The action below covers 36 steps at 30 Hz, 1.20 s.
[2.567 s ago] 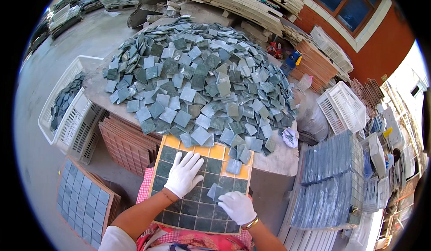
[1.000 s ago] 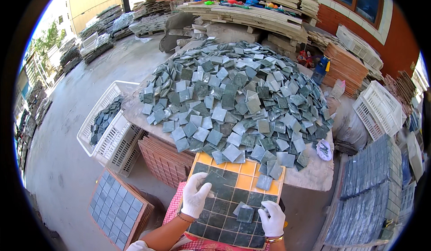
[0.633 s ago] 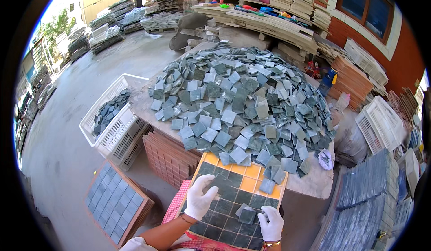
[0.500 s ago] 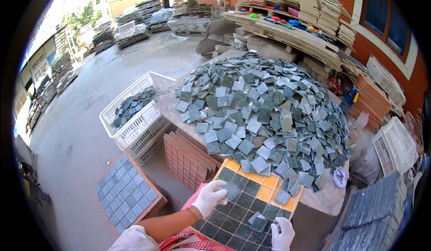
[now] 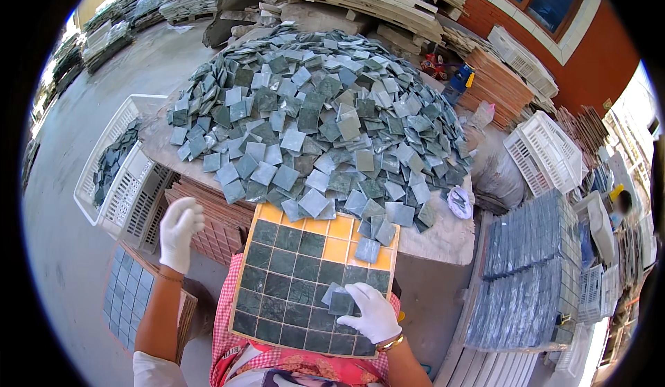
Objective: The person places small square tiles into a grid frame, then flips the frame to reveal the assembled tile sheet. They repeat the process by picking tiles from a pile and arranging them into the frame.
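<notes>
My left hand (image 5: 181, 233), in a white glove, is raised at the left, beside a stack of brown grid trays (image 5: 215, 231). Its fingers are loosely bent and apart, with no tile visible in them. My right hand (image 5: 374, 313), also gloved, has thumb and fingertips around the edge of a dark green stone tile (image 5: 340, 303). A paler tile (image 5: 329, 293) lies beside that one. Beneath is a yellow grid tray (image 5: 335, 250), mostly filled with dark square tiles in rows. Bare yellow cells show at its far right, where a few loose tiles (image 5: 367, 250) lie.
A large heap of loose square tiles (image 5: 298, 117) covers the table (image 5: 440, 238) beyond the tray. At left stand a white crate (image 5: 131, 207) of tiles and a filled tile panel (image 5: 128, 297). Packed tile stacks (image 5: 519, 276) and a white basket (image 5: 544, 151) are at right.
My left hand has let go of a tile and moved left, off the tray; the far row holds more dark tiles. My right hand has closed on a loose tile. The view has swung right.
</notes>
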### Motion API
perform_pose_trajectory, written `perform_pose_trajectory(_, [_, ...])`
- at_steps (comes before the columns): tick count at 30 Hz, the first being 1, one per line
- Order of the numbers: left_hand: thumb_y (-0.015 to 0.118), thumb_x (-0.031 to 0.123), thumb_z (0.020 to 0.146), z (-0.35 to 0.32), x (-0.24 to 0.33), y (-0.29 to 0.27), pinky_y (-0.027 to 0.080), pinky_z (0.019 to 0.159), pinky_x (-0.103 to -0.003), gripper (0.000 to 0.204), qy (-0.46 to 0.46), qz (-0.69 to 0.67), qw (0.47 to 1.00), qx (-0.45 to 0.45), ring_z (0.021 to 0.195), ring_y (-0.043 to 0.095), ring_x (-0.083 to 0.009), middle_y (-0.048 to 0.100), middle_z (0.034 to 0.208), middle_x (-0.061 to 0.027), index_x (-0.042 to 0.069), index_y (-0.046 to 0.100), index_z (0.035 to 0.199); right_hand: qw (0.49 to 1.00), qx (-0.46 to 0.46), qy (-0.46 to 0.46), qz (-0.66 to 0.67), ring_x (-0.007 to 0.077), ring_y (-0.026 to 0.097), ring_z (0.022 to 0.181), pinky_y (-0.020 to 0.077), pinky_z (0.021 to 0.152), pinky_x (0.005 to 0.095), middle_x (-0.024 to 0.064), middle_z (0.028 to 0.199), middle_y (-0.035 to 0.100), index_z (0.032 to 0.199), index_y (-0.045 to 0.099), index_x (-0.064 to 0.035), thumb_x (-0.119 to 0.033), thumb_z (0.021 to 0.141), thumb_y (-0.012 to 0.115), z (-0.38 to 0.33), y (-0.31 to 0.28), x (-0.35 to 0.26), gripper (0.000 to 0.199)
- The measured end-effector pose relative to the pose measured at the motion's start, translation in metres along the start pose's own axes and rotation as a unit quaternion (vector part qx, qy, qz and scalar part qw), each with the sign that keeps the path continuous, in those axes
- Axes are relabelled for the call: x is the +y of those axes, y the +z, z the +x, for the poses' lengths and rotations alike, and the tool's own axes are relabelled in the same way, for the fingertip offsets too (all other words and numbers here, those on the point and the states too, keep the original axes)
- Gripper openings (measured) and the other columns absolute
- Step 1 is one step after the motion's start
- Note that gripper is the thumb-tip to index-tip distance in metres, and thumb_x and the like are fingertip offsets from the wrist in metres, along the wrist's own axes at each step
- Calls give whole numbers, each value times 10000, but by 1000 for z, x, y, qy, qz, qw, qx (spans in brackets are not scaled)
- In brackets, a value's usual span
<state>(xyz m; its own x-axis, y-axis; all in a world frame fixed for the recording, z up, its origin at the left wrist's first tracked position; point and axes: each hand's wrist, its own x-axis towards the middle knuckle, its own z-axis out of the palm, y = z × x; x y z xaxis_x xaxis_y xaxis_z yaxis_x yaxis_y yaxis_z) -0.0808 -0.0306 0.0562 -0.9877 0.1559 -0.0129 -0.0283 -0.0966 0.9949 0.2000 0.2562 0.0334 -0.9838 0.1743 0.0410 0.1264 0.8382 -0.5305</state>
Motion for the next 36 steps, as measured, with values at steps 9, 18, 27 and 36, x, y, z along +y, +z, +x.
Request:
perform_pose_trajectory(9, [601,38,874,-120,-46,114,502,756,-233,231,27,137,957,-254,833,634,-94,690,934,-67,1,618,1101,999,6,21,27,319,562,1067,487,890,377,152,1183,530,1232,520,-72,-258,707,786,24,-1,3,616])
perform_pose_trajectory(18, [653,66,834,-139,-53,93,529,676,-297,182,69,223,940,-249,738,668,-211,679,895,-114,43,661,1015,999,35,-36,-9,350,570,1034,488,876,404,178,1132,531,1167,517,-40,-168,742,752,110,7,25,502])
perform_pose_trajectory(27, [631,26,802,-133,-51,112,524,759,-359,197,235,297,895,-238,865,649,-301,673,926,-115,39,654,998,993,-33,-115,-3,336,584,979,485,865,410,168,1108,557,1135,562,-33,-51,820,613,110,-1,35,320])
perform_pose_trajectory(36, [557,524,835,-95,-64,159,207,1121,-520,724,350,528,677,-374,1327,407,-254,453,1431,-88,78,428,1391,974,49,35,216,224,670,749,535,693,314,142,1026,665,1226,564,-48,-82,910,491,107,6,43,326])
